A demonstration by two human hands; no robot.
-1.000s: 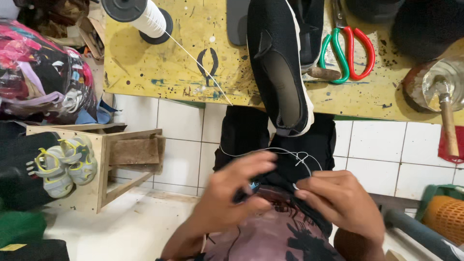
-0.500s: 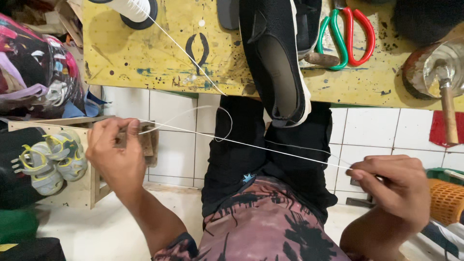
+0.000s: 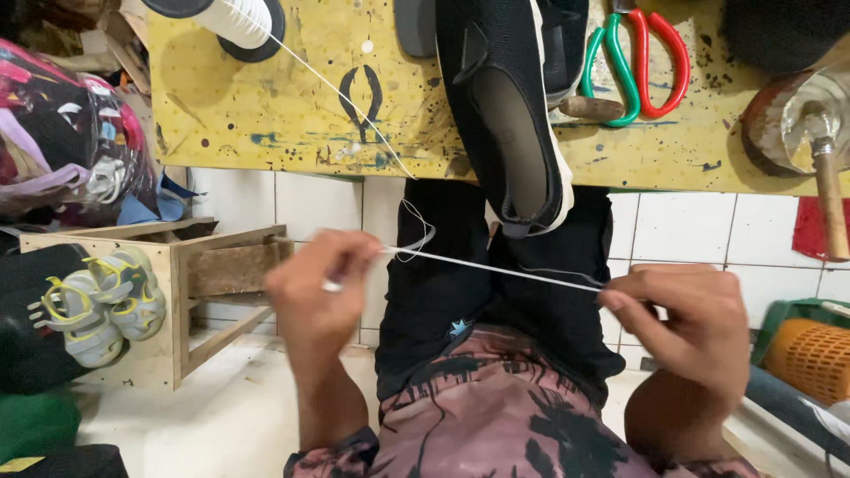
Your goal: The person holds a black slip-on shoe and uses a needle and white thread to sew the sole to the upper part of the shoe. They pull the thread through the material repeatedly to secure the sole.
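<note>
White tiles line the wall under my yellow bench [image 3: 266, 115], which is scratched and spotted with paint. A black shoe [image 3: 509, 115] with a white sole hangs over the bench edge. Just below the shoe, I pull a thin white thread [image 3: 496, 267] tight. My left hand [image 3: 323, 288] pinches one end and my right hand [image 3: 686, 327] pinches the other. Half a second ago my hands were farther apart; now they sit closer together under the shoe.

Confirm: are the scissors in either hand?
No. The scissors lie on the yellow table, while the left hand and right hand stretch white thread.
</note>
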